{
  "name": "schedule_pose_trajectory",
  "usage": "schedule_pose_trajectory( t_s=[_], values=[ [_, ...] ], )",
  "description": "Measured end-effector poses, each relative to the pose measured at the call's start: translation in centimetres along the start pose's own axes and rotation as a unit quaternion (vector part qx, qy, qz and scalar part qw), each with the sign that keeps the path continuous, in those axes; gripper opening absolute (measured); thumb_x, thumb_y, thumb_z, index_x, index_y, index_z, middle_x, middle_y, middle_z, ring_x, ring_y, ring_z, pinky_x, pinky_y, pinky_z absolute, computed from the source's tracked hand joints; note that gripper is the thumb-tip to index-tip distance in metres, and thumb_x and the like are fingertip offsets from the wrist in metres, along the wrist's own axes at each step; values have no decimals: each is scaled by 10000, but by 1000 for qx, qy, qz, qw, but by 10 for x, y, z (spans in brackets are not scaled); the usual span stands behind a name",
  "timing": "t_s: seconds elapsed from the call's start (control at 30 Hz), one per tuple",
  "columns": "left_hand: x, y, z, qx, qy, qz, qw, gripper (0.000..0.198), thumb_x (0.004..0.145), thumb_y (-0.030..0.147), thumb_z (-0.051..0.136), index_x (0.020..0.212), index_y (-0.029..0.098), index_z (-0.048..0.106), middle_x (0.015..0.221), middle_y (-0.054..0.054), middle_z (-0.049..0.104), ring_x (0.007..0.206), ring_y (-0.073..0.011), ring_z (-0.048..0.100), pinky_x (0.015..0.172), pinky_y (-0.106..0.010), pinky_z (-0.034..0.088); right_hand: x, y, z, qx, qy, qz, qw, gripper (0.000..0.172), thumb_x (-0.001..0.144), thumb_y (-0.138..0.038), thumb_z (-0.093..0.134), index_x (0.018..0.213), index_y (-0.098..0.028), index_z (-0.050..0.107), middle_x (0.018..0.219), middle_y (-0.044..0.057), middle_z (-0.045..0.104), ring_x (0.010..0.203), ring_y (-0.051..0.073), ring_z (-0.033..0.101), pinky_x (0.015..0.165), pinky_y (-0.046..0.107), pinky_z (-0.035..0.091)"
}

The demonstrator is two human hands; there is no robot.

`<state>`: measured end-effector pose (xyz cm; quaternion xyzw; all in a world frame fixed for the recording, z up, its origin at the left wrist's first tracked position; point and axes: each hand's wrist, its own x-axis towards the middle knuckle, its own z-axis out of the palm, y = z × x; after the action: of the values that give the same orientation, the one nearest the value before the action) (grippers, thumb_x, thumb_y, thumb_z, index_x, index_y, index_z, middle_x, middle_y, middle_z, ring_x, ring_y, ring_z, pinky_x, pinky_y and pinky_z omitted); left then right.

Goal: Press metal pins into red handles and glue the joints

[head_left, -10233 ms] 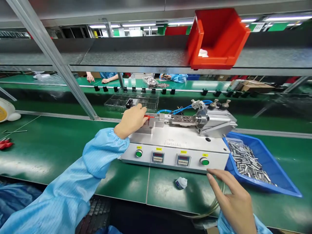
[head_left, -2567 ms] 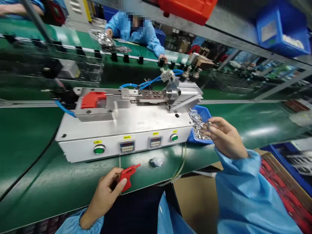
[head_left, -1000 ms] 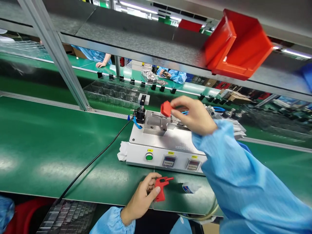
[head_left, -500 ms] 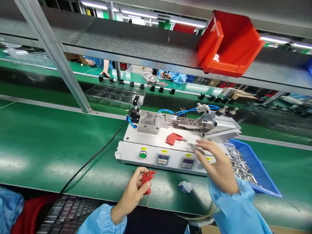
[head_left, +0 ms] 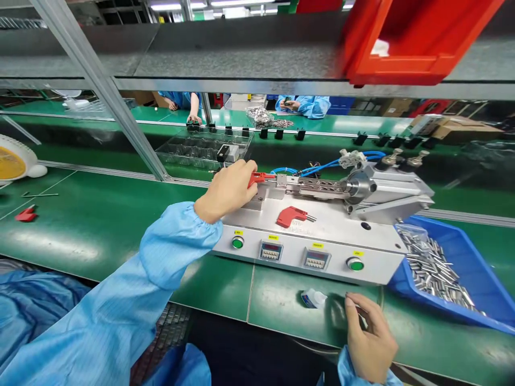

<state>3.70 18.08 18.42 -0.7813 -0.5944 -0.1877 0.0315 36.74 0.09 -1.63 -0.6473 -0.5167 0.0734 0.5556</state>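
Hand, left (head_left: 227,188): pinching a red plastic trigger-shaped part (head_left: 257,178) at the metal fixture (head_left: 262,200) on the rear left corner of the white push-button machine (head_left: 333,233). Hand, right (head_left: 372,338): fingers loosely bent, tips on the green bench (head_left: 100,230) near its front edge, just beside a small white bottle (head_left: 314,298); any grip cannot be told. Second red plastic part (head_left: 292,216): lying loose mid-top of the machine.

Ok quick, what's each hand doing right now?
Left hand: closed on the red part at the machine.
Right hand: resting on the green bench, fingers curled; holding anything cannot be told.
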Motion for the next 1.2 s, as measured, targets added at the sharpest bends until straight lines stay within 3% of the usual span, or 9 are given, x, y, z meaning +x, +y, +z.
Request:
schedule_pose_trajectory(
  t_s=[0.1, 0.2, 0.4, 0.57, 0.73, 0.8, 0.9, 1.07, 1.2],
  values=[
    [13, 12, -1, 108, -59, -31, 992, 220, 1017, 197, 572, 1165, 139, 724, 1080, -154, 742, 997, -348, 771, 846, -427, 616, 0, 2, -3, 10, -5, 17, 1000, 449, 942, -652, 737, 874, -211, 789, 933, 134, 768, 894, 309, 750, 769, 458, 624],
    [9, 13, 1, 147, -47, -45, 987, 241, 1030, 221, 566, 1189, 152, 734, 1201, -162, 716, 991, -344, 775, 814, -420, 614, -1, 3, -5, 9, -11, 19, 1000, 432, 941, -644, 740, 880, -219, 792, 942, 136, 767, 904, 320, 749, 791, 474, 623],
    [-12, -2, 16, 93, 47, -4, 995, 314, 1091, 265, 464, 1079, 159, 759, 1164, -161, 724, 1080, -339, 701, 875, -445, 580, -2, 1, 2, 3, -15, 11, 1000, 362, 961, -572, 732, 879, -224, 788, 922, 125, 763, 889, 312, 744, 784, 460, 628],
    [-23, -11, 12, 30, 16, 38, 999, 344, 1062, 280, 454, 1046, 151, 772, 1091, -171, 747, 1076, -352, 669, 998, -523, 535, 4, -19, 1, -14, -25, -1, 1000, 323, 955, -511, 713, 806, -225, 736, 826, 92, 749, 777, 285, 732, 668, 419, 620],
    [-92, -14, 36, -54, 100, 65, 991, 356, 1054, 490, 542, 1067, 222, 776, 1027, -109, 761, 1093, -363, 691, 975, -537, 512, 15, -40, -8, -31, -53, 33, 998, 233, 989, -444, 674, 1121, -259, 728, 1019, 98, 780, 916, 288, 763, 759, 431, 656],
    [-128, -17, 54, -61, 83, 38, 994, 306, 1083, 471, 514, 1063, 266, 740, 950, -55, 750, 1034, -328, 731, 896, -504, 521, 24, -40, -6, -47, -45, 33, 997, 338, 997, -449, 668, 1256, -234, 680, 1087, 100, 762, 1009, 278, 756, 838, 417, 649],
    [-158, -16, 64, -41, 18, -17, 999, 334, 1094, 497, 469, 1126, 265, 707, 875, -38, 724, 964, -318, 749, 821, -488, 529, 39, -36, -2, -57, -81, 11, 995, 333, 1027, -484, 632, 1216, -211, 665, 1037, 79, 723, 982, 239, 731, 846, 368, 619],
    [-141, -11, 43, -78, -74, -44, 993, 406, 999, 512, 503, 1118, 223, 761, 971, -68, 754, 980, -314, 726, 890, -465, 542, 60, -25, 7, -53, -117, -9, 992, 359, 1018, -577, 684, 1074, -230, 614, 908, 37, 653, 806, 202, 664, 751, 346, 562],
    [-136, -13, 45, -89, -52, -87, 991, 292, 999, 479, 569, 1075, 246, 729, 877, -15, 715, 867, -249, 691, 885, -410, 541, 70, -25, 12, -4, -111, -16, 994, 364, 950, -528, 801, 990, -237, 584, 841, 22, 638, 708, 179, 630, 658, 318, 520]
  ],
)
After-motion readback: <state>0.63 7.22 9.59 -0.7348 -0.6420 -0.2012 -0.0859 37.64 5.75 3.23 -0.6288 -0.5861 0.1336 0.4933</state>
